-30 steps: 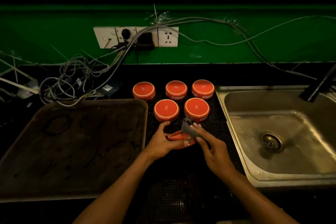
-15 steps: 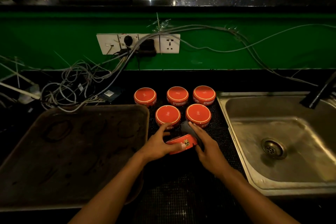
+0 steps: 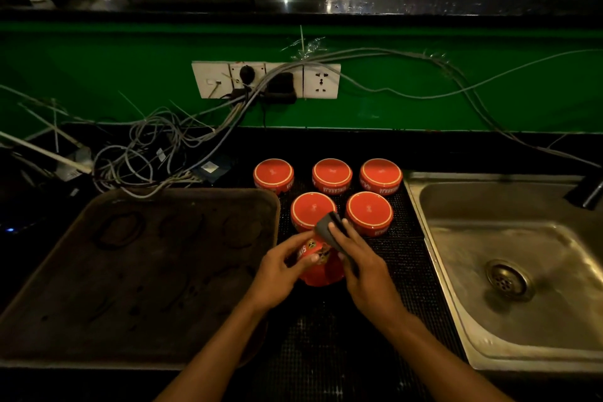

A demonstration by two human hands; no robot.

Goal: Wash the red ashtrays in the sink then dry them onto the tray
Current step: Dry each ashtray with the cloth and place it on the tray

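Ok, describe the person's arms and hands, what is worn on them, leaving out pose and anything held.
Both forearms come in bare from the bottom edge of the head view, with no sleeve in sight. The left hand and the right hand wear no gloves. No ring, watch or bracelet shows on the fingers or wrists, though the light is dim. No markings can be made out.

I count six red ashtrays [image 3: 332, 173]: five upside down on the mat and one held. I also see one tray [image 3: 98, 271], one sink [image 3: 456, 206], one dark cloth [image 3: 328, 227], two hands [image 3: 277, 274].
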